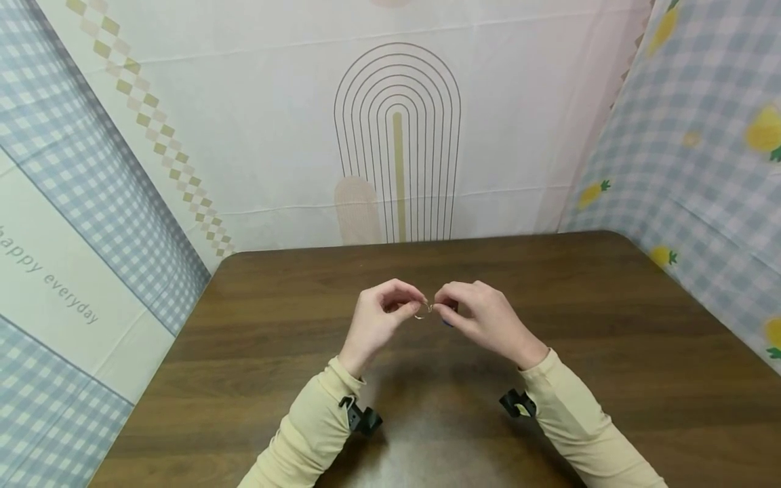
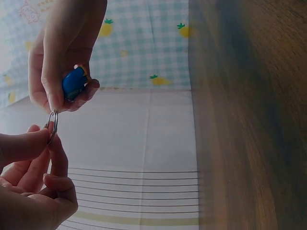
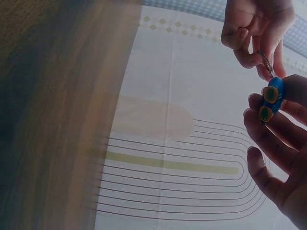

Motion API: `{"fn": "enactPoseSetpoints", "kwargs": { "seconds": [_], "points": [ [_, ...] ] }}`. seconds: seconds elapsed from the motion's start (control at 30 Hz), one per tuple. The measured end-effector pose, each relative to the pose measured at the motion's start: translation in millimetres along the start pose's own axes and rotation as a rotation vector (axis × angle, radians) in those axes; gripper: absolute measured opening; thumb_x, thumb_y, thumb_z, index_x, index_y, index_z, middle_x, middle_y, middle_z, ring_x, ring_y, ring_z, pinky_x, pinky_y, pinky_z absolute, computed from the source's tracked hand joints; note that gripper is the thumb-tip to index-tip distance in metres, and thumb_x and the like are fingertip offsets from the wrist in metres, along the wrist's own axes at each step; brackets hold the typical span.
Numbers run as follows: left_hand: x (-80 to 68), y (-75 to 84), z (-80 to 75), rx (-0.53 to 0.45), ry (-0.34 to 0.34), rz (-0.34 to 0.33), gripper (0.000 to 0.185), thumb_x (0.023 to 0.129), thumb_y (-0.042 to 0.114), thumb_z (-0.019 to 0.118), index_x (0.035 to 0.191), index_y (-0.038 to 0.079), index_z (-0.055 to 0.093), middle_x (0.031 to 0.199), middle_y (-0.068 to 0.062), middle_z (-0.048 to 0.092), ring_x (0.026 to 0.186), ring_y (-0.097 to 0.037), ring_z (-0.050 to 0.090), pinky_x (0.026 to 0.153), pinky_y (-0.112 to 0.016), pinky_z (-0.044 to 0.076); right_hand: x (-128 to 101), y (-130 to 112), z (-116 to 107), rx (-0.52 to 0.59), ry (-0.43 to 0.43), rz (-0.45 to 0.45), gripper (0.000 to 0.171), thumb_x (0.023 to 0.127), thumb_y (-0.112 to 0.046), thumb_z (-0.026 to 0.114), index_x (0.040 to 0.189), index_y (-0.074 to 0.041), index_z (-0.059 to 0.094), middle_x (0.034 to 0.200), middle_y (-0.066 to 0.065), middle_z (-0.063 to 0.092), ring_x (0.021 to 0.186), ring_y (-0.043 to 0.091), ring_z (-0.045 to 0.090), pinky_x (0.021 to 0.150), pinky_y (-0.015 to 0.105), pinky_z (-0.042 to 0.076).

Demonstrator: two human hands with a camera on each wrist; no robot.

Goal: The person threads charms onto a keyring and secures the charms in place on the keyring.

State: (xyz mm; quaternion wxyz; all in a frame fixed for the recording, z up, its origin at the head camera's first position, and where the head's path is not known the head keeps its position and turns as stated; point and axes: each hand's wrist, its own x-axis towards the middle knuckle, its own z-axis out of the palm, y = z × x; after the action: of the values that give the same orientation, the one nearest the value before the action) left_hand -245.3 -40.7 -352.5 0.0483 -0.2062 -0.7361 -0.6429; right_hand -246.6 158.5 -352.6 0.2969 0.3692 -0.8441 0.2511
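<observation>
Both hands are raised above the brown table, fingertips close together. Between thumb and finger, my left hand (image 1: 379, 318) pinches a thin metal key ring (image 2: 53, 125). My right hand (image 1: 482, 315) holds a small blue figure (image 3: 272, 98) with orange-and-green round parts; in the head view only a sliver of its blue shows under the fingers. The ring meets the right fingertips beside the blue figure, as both wrist views show. How the ring joins the figure is hidden by the right thumb and finger.
The dark wooden table (image 1: 256, 379) spreads beneath both arms. A white printed cloth (image 1: 274, 135) hangs behind it, with blue checked cloth (image 1: 702, 169) at the sides. Each sleeve carries a black wrist mount (image 1: 366, 420).
</observation>
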Motion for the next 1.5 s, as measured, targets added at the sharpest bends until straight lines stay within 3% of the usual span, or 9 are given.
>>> {"fn": "enactPoseSetpoints", "kwargs": {
  "seconds": [0.2, 0.57, 0.8, 1.03, 1.23, 1.3, 1.37, 1.43, 1.5],
  "points": [
    [4.5, -5.6, -1.9, 0.076, -0.074, -0.022, 0.01, 0.085, -0.002, 0.068, 0.094, 0.0, 0.071, 0.092, -0.021, 0.072, 0.077, -0.018, 0.067, 0.067, -0.021, 0.05, 1, 4, -1, 0.089, -0.139, 0.044, 0.007, 0.087, -0.01, 0.07, 0.086, -0.016, 0.067, 0.074, -0.01, 0.061, 0.066, 0.001, 0.052, 0.061, 0.024, 0.046],
    [9.2, -42.3, 4.6, 0.659, -0.336, -0.135, 0.008, 0.077, 0.0, 0.072, 0.078, 0.008, 0.074, 0.075, -0.004, 0.073, 0.066, -0.008, 0.058, 0.062, -0.021, 0.046, -6, 28, 35, 0.297, -0.742, 0.078, 0.005, 0.088, -0.008, 0.068, 0.087, -0.009, 0.062, 0.075, -0.005, 0.058, 0.066, -0.002, 0.048, 0.061, 0.017, 0.044],
    [9.7, -56.2, 10.7, 0.808, -0.426, -0.204, 0.011, 0.069, -0.001, 0.073, 0.065, 0.009, 0.072, 0.067, -0.002, 0.069, 0.062, -0.01, 0.052, 0.06, -0.023, 0.045, -7, 30, 54, 0.25, -0.926, 0.085, 0.012, 0.085, -0.01, 0.071, 0.083, -0.008, 0.06, 0.074, -0.005, 0.059, 0.063, -0.003, 0.047, 0.061, 0.014, 0.042],
    [9.0, -59.6, 11.9, 0.903, -0.421, -0.157, 0.016, 0.066, 0.002, 0.078, 0.059, 0.01, 0.066, 0.058, 0.005, 0.058, 0.057, -0.01, 0.048, 0.055, -0.021, 0.041, -11, 36, 52, 0.217, -0.873, 0.09, 0.014, 0.084, -0.013, 0.073, 0.09, -0.007, 0.061, 0.086, 0.002, 0.059, 0.075, 0.008, 0.055, 0.067, 0.018, 0.045],
    [17.4, -55.1, 1.2, 1.0, -0.451, -0.19, 0.026, 0.07, 0.025, 0.084, 0.063, 0.01, 0.064, 0.064, 0.001, 0.062, 0.061, -0.013, 0.054, 0.058, -0.025, 0.045, -8, 46, 36, 0.13, -0.756, 0.128, 0.041, 0.091, -0.018, 0.066, 0.128, -0.005, 0.055, 0.125, 0.012, 0.06, 0.117, 0.029, 0.057, 0.098, 0.046, 0.048],
    [23.1, -51.2, -2.9, 1.03, -0.415, -0.195, 0.034, 0.079, 0.038, 0.078, 0.083, 0.004, 0.07, 0.082, -0.008, 0.071, 0.076, -0.022, 0.064, 0.071, -0.032, 0.053, -6, 51, 32, 0.049, -0.664, 0.142, 0.053, 0.092, -0.022, 0.065, 0.139, -0.005, 0.048, 0.137, 0.017, 0.054, 0.129, 0.035, 0.05, 0.104, 0.055, 0.041],
    [30.4, -50.5, -5.8, 1.03, -0.335, -0.198, 0.056, 0.089, 0.049, 0.063, 0.114, -0.001, 0.066, 0.114, -0.021, 0.068, 0.106, -0.033, 0.064, 0.095, -0.04, 0.051, -3, 55, 30, -0.041, -0.56, 0.164, 0.06, 0.093, -0.026, 0.063, 0.144, -0.004, 0.042, 0.145, 0.02, 0.047, 0.135, 0.038, 0.044, 0.107, 0.06, 0.035],
    [39.0, -51.5, -7.7, 1.023, -0.233, -0.178, 0.071, 0.097, 0.055, 0.046, 0.141, -0.001, 0.045, 0.143, -0.026, 0.047, 0.134, -0.041, 0.045, 0.114, -0.049, 0.034, -1, 60, 32, -0.131, -0.471, 0.203, 0.064, 0.094, -0.03, 0.061, 0.147, -0.003, 0.037, 0.149, 0.023, 0.041, 0.139, 0.04, 0.038, 0.109, 0.062, 0.032],
    [46.3, -53.2, -8.3, 1.032, -0.165, -0.157, 0.074, 0.099, 0.058, 0.033, 0.153, 0.006, 0.026, 0.158, -0.022, 0.024, 0.148, -0.041, 0.02, 0.121, -0.054, 0.016, 0, 64, 35, -0.19, -0.422, 0.262, 0.068, 0.096, -0.033, 0.059, 0.149, -0.001, 0.033, 0.153, 0.025, 0.035, 0.142, 0.042, 0.032, 0.111, 0.062, 0.027]
  ]
}}
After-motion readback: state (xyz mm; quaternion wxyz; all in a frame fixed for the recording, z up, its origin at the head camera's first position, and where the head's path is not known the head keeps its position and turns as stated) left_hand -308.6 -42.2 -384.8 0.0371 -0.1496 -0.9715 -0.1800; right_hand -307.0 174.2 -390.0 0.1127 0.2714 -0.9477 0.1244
